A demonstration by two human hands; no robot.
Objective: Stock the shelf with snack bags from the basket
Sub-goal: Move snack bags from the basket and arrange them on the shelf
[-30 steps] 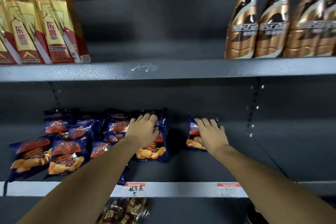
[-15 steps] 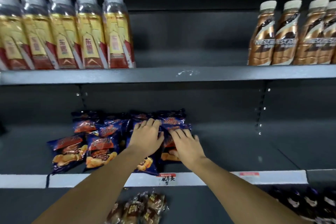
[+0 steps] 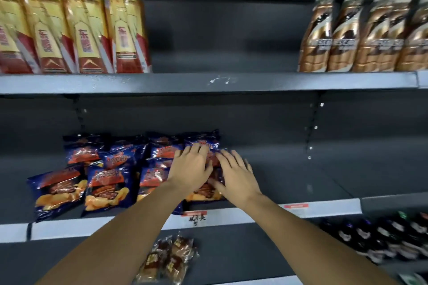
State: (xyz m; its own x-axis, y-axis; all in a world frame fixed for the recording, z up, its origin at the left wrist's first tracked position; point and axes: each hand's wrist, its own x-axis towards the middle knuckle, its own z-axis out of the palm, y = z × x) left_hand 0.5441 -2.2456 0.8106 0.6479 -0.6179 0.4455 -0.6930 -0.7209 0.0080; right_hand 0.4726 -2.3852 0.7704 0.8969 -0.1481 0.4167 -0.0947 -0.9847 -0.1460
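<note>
Shelf (image 3: 324, 209) partly stocked, basket out of view.
Left hand (image 3: 188, 170) and right hand (image 3: 236, 174), fingers flat, press the bags (image 3: 104, 183) at 9 o'clock; apparently gripping nothing.

The yellow-and-red bottles (image 3: 85, 25) at upper left carry the characters 东鹏. The brown bottles (image 3: 342, 34) at upper right read NESCAFÉ, blurred. A handwritten price tag (image 3: 196, 218) on the near shelf edge shows 5.

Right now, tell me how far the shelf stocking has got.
Done: a cluster of blue crinkly snack bags already lies on the dark grey metal middle shelf. In hand: the left hand and right hand press flat on the rightmost bags. Left: bare shelf to the right; the basket is out of view.
</note>
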